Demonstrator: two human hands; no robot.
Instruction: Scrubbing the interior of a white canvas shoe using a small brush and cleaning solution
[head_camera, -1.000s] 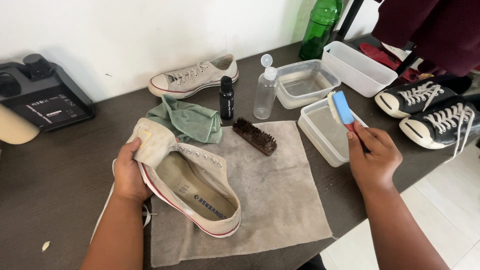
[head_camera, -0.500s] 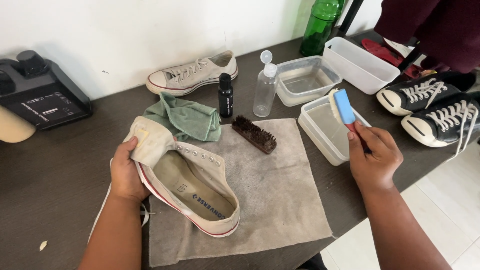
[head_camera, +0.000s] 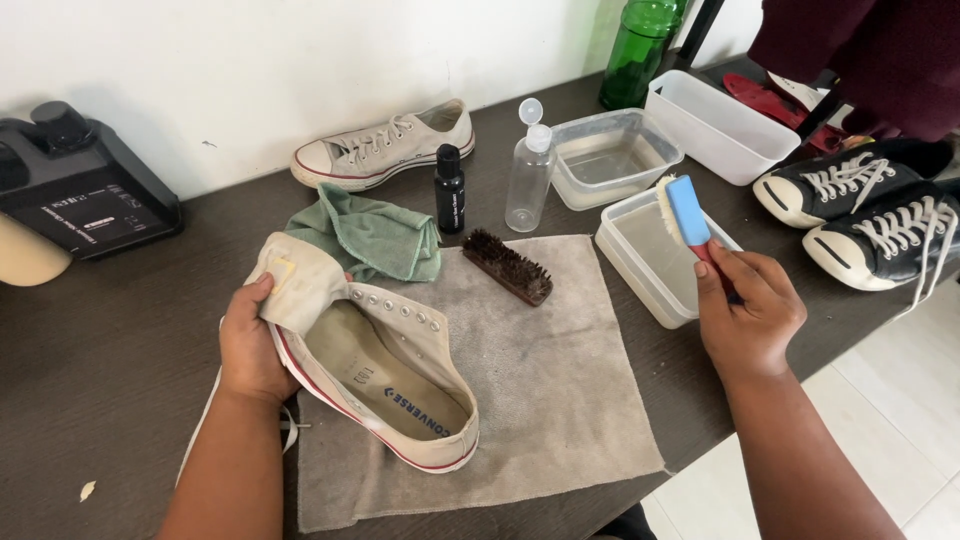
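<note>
My left hand (head_camera: 250, 345) grips the toe end of a cream high-top canvas shoe (head_camera: 385, 380) lying on its side on a grey towel (head_camera: 545, 385). The shoe has no laces and its opening faces up. My right hand (head_camera: 748, 315) holds a small blue-backed brush (head_camera: 685, 212) by its red handle. The brush head hangs over a clear plastic tub (head_camera: 650, 262) holding water.
On the dark table (head_camera: 110, 330) lie a brown bristle brush (head_camera: 508, 267), a green cloth (head_camera: 372, 235), a small black bottle (head_camera: 450, 190), a clear flip-cap bottle (head_camera: 528, 170), a second water tub (head_camera: 612, 160), an empty white tub (head_camera: 718, 128), another cream shoe (head_camera: 385, 147), a green glass bottle (head_camera: 642, 50) and a black device (head_camera: 80, 195). Two black sneakers (head_camera: 870, 215) sit at the right.
Both hands, the shoe and the brush stay nearly still. The view has shifted slightly.
</note>
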